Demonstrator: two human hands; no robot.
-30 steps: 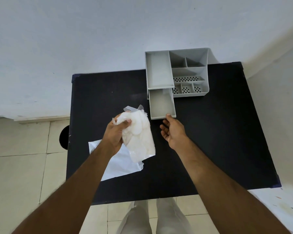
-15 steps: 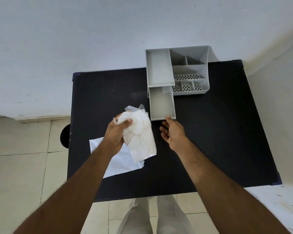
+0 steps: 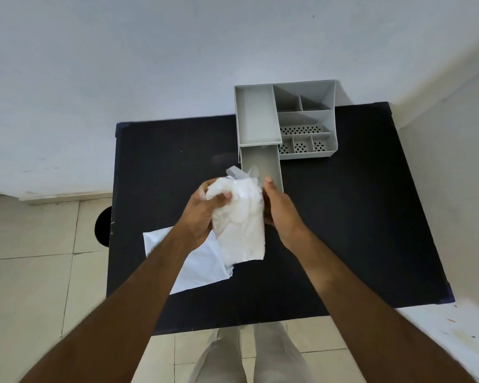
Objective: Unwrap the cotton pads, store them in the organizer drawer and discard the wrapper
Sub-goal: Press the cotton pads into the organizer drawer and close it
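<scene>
A clear plastic pack of white round cotton pads (image 3: 241, 225) is held above the black table (image 3: 357, 217). My left hand (image 3: 202, 214) grips its upper left side, thumb pressed into the top. My right hand (image 3: 280, 211) rests against the pack's right side, fingers behind it. Just beyond the pack's top stands the grey organizer (image 3: 304, 117), its drawer (image 3: 263, 164) pulled out toward me and showing nothing inside. The pack's top hides the drawer's near end.
A flat white bag or sheet (image 3: 194, 261) lies on the table under my left wrist. A white wall runs behind the table and along the right. Tiled floor (image 3: 33, 272) and a dark round object (image 3: 103, 226) lie left of the table.
My right hand has left the drawer's front and come left onto the pack's right side. The left hand has lifted the pack slightly toward the drawer.
</scene>
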